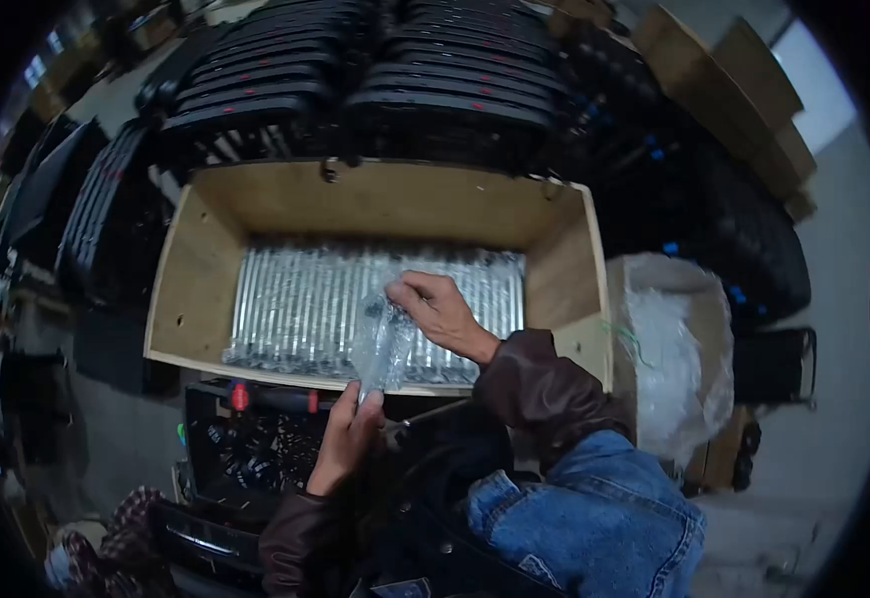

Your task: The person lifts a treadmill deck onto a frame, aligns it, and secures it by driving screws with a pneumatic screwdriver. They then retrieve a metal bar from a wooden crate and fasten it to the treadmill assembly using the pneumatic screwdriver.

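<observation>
Clear plastic wrapping point(383, 344) hangs between my two hands, over the front edge of a wooden box point(355, 199). My left hand point(348, 434) is closed on its lower end, where a metallic end shows between thumb and fingers. My right hand point(440, 311) pinches the upper end of the plastic. Inside the box, a row of shiny metal rods point(290, 309) in clear plastic lies side by side. What is inside the held wrapping is partly hidden by the plastic.
Black stacked parts point(455, 85) stand behind the box. At right is a plastic-lined carton point(669, 349); open cardboard boxes point(724, 90) are behind it. A black bin of small dark parts point(255, 448) and a red-handled tool point(239, 397) are below the box. Checkered fabric point(141, 523) shows lower left.
</observation>
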{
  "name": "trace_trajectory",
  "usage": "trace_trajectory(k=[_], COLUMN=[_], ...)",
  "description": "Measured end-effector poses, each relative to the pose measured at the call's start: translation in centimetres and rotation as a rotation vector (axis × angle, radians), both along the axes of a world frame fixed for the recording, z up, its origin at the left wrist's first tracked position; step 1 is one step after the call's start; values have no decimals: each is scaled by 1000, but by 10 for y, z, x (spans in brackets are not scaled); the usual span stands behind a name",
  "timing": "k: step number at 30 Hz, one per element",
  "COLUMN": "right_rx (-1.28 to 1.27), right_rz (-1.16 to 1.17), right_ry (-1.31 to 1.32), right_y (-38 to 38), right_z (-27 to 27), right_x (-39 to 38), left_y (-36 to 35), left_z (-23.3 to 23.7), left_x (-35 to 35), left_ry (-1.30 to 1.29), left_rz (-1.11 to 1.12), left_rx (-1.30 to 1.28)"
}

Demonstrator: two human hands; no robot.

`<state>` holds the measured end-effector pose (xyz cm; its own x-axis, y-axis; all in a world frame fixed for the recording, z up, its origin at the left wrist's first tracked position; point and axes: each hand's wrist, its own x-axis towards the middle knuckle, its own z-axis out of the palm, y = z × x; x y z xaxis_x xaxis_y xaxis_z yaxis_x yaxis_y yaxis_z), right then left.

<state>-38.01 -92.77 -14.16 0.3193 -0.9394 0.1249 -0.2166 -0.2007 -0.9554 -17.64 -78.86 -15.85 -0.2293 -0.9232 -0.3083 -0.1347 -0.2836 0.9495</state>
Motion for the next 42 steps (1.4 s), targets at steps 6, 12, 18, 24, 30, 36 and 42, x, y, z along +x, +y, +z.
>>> trace_trajectory(k=[6,12,18,24,30,36,42], right_rx=[-439,-594,26,143,-61,-879,-980], right_rz=[-1125,-1301,-617,254,1118,821,745], right_ry=[53,940,168,73,454,888,978], right_y=[70,185,161,144,142,131,103], right_z=[1,-23,-77,-4,-28,-242,-309], right_x=[-224,-438,-314,-2,246,398,405], left_y=[84,158,210,280,318,343,350], left_z=[24,46,74,93,50,11,-19], left_x=[-55,-38,-24,-2,15,24,24], left_ry=[375,802,658,656,625,675,723], left_rz=[-204,-81,165,279,646,1137,1469], left_rx=[187,307,-43,-141,-210,132,167])
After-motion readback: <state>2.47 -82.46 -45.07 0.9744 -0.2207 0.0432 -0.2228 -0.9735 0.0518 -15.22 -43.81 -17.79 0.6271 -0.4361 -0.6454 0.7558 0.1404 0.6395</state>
